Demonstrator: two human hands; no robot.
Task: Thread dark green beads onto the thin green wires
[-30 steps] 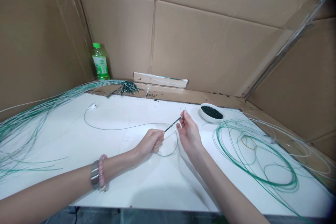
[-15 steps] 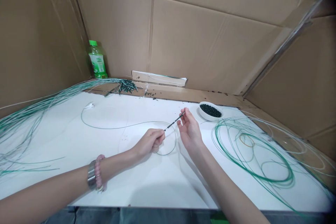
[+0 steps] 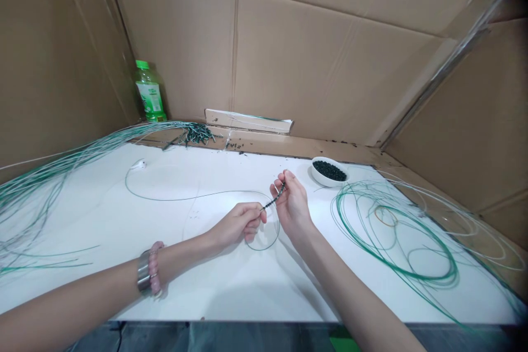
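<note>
Between my two hands runs a short, curved string of dark beads [image 3: 274,198]. My left hand [image 3: 244,221] pinches its lower end, fingers closed. My right hand [image 3: 291,199] holds the upper end between thumb and fingertips, the other fingers loosely curled. From the left hand a thin green cord [image 3: 193,199] makes a small loop on the table and runs left to a small white piece [image 3: 139,164]. Right of my right hand stands a white bowl [image 3: 315,176] full of small dark beads [image 3: 330,170].
A large coil of green cord [image 3: 412,275] lies on the right of the white table [image 3: 173,297]. Along the left stretch many green strands [image 3: 82,157], ending in a beaded bunch [image 3: 196,133]. A green bottle [image 3: 149,93] stands by the cardboard wall [image 3: 322,55]. Loose beads [image 3: 235,146] lie at the back.
The beaded string was nearly straight and is now shorter and bowed. My right hand has come slightly left and closer to my left hand, which has shifted slightly right.
</note>
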